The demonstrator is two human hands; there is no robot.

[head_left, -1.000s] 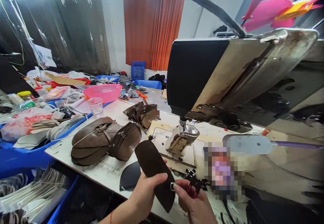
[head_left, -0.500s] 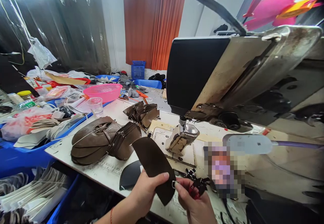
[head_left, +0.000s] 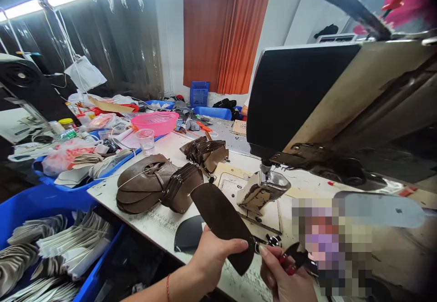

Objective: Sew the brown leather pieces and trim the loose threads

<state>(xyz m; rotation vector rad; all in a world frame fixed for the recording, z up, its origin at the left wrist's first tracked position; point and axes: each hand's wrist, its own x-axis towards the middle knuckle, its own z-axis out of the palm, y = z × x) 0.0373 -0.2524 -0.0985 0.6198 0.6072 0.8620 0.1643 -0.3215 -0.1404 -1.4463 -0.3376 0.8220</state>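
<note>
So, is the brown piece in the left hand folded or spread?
Spread: the brown piece shows one whole unfolded face, pinched by the left hand.

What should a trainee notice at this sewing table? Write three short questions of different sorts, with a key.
1. True or false: the left hand grips a dark brown leather piece.
2. The clear plastic cup stands nearest to: A) the pink basket; B) the machine's presser foot; C) the orange curtain.
3. Which hand pinches the small metal ring beside that leather piece?

Key: 1 true; 2 A; 3 the right hand.
</note>
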